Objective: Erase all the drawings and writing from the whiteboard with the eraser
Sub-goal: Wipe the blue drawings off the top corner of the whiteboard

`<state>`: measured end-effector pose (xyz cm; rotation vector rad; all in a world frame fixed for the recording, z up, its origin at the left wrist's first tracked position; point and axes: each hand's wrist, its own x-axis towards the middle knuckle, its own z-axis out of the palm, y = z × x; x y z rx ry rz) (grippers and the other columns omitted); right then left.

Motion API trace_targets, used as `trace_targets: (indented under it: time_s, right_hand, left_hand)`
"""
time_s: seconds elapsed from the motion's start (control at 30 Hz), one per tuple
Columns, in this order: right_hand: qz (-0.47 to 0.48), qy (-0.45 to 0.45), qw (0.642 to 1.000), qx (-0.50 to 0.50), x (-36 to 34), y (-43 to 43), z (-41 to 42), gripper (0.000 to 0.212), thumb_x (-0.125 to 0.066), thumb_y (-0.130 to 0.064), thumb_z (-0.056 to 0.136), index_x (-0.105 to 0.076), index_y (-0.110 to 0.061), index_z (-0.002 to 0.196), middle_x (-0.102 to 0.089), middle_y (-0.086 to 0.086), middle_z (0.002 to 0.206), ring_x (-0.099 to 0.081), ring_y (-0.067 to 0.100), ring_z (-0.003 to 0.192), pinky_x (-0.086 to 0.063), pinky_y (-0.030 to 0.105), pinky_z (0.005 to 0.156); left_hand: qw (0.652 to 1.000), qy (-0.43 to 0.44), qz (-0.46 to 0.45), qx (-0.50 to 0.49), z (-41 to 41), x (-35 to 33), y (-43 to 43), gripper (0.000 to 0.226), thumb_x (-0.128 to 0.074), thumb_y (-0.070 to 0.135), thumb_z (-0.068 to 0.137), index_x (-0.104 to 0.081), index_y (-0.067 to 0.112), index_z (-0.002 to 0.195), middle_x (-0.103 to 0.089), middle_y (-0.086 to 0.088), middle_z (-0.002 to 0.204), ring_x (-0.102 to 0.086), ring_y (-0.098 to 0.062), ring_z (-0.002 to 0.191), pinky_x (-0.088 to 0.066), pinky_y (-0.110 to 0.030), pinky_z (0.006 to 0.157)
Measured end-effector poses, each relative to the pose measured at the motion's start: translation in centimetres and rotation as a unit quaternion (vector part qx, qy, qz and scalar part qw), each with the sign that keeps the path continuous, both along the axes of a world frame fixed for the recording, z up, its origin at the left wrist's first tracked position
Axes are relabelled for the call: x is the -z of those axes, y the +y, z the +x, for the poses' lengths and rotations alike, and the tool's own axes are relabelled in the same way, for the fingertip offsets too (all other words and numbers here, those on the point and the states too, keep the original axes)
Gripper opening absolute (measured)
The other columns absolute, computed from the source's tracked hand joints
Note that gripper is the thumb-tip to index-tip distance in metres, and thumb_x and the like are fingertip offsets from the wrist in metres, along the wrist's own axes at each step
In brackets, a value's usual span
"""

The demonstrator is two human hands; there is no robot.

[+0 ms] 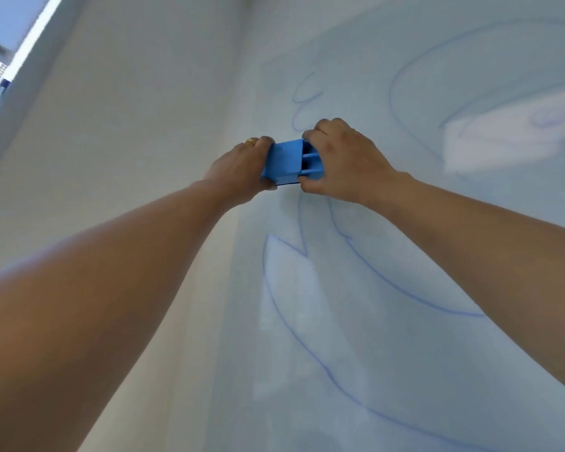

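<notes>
Fingertips of both hands are hidden behind the eraser [286, 163]; the eraser's pad face is turned to the board and not visible, only a dark strip shows along its lower edge. Both forearms are cut off by the bottom and side edges of the frame. The whole view is soft and blurred, so the drawing lines are faint and no writing can be read.

The blue eraser sits at frame centre, pressed flat against the whiteboard [388, 337] near the board's left edge, where it meets the plain wall [128, 158]. Long axis runs roughly left-right with a slight tilt, left end lower. Its back faces the camera, with a slotted grip on the right half.

Left hand [238, 169] is closed around the eraser's left end, thumb below and fingers on top; a gold ring [250, 141] shows on one finger. Right hand [341, 161] is closed around the right end, fingers curled over the top, thumb under it.

Blue marker lines [282, 321] curve across the board: loops above the eraser, a pointed shape below it, a large oval at upper right. A paler wiped patch [490, 146] lies at the right edge of the frame. A window strip [0, 44] shows at upper left.
</notes>
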<state>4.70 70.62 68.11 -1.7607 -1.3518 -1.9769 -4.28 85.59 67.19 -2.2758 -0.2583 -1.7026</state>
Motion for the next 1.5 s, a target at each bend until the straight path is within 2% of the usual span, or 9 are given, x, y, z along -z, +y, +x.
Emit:
trace_targets:
  time_s: [0.27, 0.4, 0.57, 0.87, 0.97, 1.1, 1.4, 1.5]
  right_hand:
    - [0.046, 0.001, 0.998, 0.049, -2.8, 2.8, 0.5, 0.060, -0.060, -0.034, 0.082, -0.041, -0.017, 0.137, -0.048, 0.009, 0.120, -0.043, 0.023, 0.112, -0.040, 0.032, 0.084]
    - [0.051, -0.007, 0.994, 0.095, -3.4, 3.7, 0.6, 0.052, -0.055, -0.034, 0.088, -0.043, -0.028, 0.138, -0.045, 0.009, 0.124, -0.041, 0.025, 0.112, -0.037, 0.031, 0.087]
    - [0.057, 0.011, 0.993, 0.106, -4.6, 4.6, 1.1, 0.047, -0.051, -0.035, 0.091, -0.044, -0.030, 0.137, -0.043, 0.009, 0.124, -0.040, 0.025, 0.113, -0.037, 0.032, 0.091]
    - [0.096, 0.011, 0.991, 0.094, -7.4, 5.0, 1.4, 0.048, -0.050, -0.036, 0.091, -0.043, -0.029, 0.138, -0.042, 0.012, 0.123, -0.040, 0.026, 0.115, -0.039, 0.034, 0.094]
    - [0.133, 0.013, 0.987, 0.093, -8.6, 5.0, 1.5, 0.049, -0.051, -0.036, 0.091, -0.042, -0.027, 0.138, -0.042, 0.013, 0.122, -0.040, 0.028, 0.115, -0.040, 0.038, 0.095]
    - [0.182, -0.004, 0.977, 0.107, -10.1, 4.7, 2.0, 0.048, -0.050, -0.037, 0.091, -0.043, -0.026, 0.137, -0.042, 0.013, 0.123, -0.040, 0.029, 0.114, -0.040, 0.036, 0.093]
    - [0.338, -0.012, 0.931, 0.140, -12.6, 5.4, 2.4, 0.038, -0.045, -0.034, 0.094, -0.049, -0.016, 0.128, -0.039, 0.013, 0.128, -0.040, 0.029, 0.116, -0.036, 0.033, 0.089]
    - [0.349, -0.010, 0.930, 0.115, -12.8, 7.7, 2.3, 0.034, -0.043, -0.029, 0.095, -0.050, -0.016, 0.126, -0.038, 0.011, 0.130, -0.039, 0.027, 0.117, -0.035, 0.031, 0.090]
  left_hand:
    - [0.994, -0.032, 0.047, 0.093, 2.9, -4.1, 4.0, 0.066, -0.064, 0.019, 0.086, -0.030, 0.011, 0.142, -0.041, -0.009, 0.140, -0.040, -0.026, 0.125, -0.036, -0.036, 0.095]
    - [0.989, -0.044, 0.051, 0.131, 4.1, -5.3, 5.2, 0.069, -0.063, 0.018, 0.087, -0.026, 0.013, 0.145, -0.037, -0.008, 0.145, -0.036, -0.026, 0.130, -0.033, -0.035, 0.100]
    - [0.977, -0.075, 0.040, 0.194, 5.4, -6.0, 6.4, 0.066, -0.060, 0.018, 0.088, -0.026, 0.014, 0.146, -0.034, -0.005, 0.148, -0.032, -0.022, 0.134, -0.028, -0.029, 0.103]
    - [0.930, -0.154, -0.123, 0.311, 8.8, -5.8, 7.0, 0.078, -0.052, 0.030, 0.094, 0.000, 0.013, 0.150, -0.012, -0.002, 0.157, -0.015, -0.017, 0.143, -0.019, -0.028, 0.110]
    - [0.929, -0.156, -0.136, 0.307, 9.9, -6.0, 6.6, 0.072, -0.044, 0.035, 0.097, -0.001, 0.013, 0.150, -0.012, -0.005, 0.157, -0.012, -0.019, 0.144, -0.015, -0.032, 0.113]
    - [0.950, -0.174, -0.102, 0.237, 11.2, -5.8, 6.6, 0.060, -0.030, 0.038, 0.099, -0.010, 0.012, 0.150, -0.012, -0.005, 0.157, -0.005, -0.019, 0.145, -0.002, -0.033, 0.116]
    - [0.956, -0.178, -0.090, 0.215, 11.4, -5.7, 7.0, 0.058, -0.027, 0.038, 0.100, -0.013, 0.010, 0.149, -0.011, -0.005, 0.157, -0.004, -0.018, 0.145, -0.002, -0.032, 0.116]
    - [0.956, -0.177, -0.090, 0.218, 11.4, -5.7, 7.1, 0.058, -0.027, 0.038, 0.100, -0.014, 0.010, 0.149, -0.011, -0.005, 0.158, -0.004, -0.017, 0.145, -0.002, -0.032, 0.117]
